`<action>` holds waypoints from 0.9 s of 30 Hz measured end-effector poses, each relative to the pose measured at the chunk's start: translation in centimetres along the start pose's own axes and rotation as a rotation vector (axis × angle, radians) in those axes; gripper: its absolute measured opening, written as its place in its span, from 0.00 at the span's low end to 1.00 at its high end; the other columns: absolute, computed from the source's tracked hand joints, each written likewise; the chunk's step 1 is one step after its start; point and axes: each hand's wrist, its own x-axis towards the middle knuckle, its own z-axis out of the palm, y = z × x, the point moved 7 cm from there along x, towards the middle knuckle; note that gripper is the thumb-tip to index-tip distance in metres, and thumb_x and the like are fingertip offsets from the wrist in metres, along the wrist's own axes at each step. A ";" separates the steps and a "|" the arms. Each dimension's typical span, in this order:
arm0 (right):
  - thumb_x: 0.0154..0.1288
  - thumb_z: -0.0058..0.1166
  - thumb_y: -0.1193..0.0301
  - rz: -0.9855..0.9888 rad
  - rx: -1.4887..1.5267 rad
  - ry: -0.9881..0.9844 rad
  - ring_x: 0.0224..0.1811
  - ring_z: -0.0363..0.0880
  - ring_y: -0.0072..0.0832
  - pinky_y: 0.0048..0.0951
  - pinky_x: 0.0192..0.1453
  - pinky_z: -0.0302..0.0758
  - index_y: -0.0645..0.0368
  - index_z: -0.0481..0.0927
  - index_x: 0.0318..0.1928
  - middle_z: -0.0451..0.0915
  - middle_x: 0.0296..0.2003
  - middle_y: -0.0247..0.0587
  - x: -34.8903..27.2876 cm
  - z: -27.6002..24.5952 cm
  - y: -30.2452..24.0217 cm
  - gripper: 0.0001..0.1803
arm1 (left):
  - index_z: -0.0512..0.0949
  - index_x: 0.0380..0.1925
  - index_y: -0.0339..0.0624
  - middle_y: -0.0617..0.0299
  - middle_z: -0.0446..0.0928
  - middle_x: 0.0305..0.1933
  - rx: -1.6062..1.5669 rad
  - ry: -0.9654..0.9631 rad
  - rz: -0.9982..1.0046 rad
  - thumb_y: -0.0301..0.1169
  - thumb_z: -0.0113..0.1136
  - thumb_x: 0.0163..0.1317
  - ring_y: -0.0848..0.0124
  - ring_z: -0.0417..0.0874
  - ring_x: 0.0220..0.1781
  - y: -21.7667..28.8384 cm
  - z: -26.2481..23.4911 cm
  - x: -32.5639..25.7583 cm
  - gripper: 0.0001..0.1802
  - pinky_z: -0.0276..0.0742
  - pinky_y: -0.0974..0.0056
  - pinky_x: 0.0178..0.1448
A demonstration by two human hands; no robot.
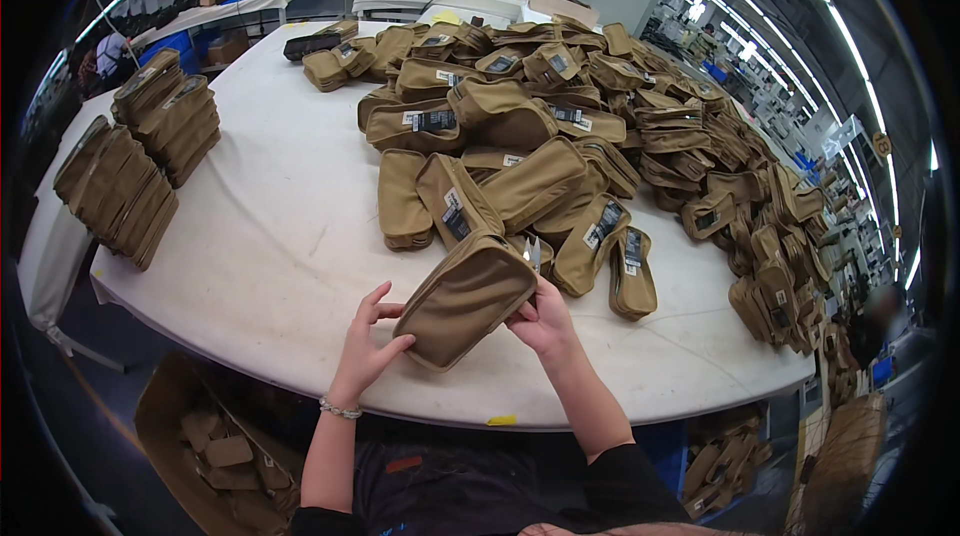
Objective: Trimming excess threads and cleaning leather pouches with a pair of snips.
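Note:
A brown fabric pouch point(470, 301) with a seamed edge is held tilted above the near part of the table. My right hand point(543, 321) grips its right side, thumb and fingers closed at the edge. Metal blades point(532, 253), seemingly of small scissors or thread snips, stick up beyond that hand; their handles are hidden. At the pouch's lower left edge, my left hand point(368, 346) has its thumb on the front face and some fingers at the side, the index finger loosely raised. Just beyond lie similar pouches, one with a dark label point(455, 216).
A large heap of brown pouches point(540, 86) covers the table's far middle and right. Stacked pouches point(120, 191) stand at the left edge of the white-covered table point(270, 226). A bin point(165, 426) with brown pieces sits below at the left; yellow tape point(502, 421) marks the front edge.

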 end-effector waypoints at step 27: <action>0.74 0.35 0.70 -0.037 0.423 0.169 0.10 0.51 0.19 0.20 0.47 0.75 0.58 0.72 0.37 0.63 0.14 0.27 -2.0 -1.8 2.5 0.11 | 0.80 0.49 0.34 0.53 0.72 0.62 -0.691 -0.117 -0.155 0.29 0.64 0.62 0.69 0.76 0.56 0.6 0.2 -3.6 0.16 0.73 0.65 0.58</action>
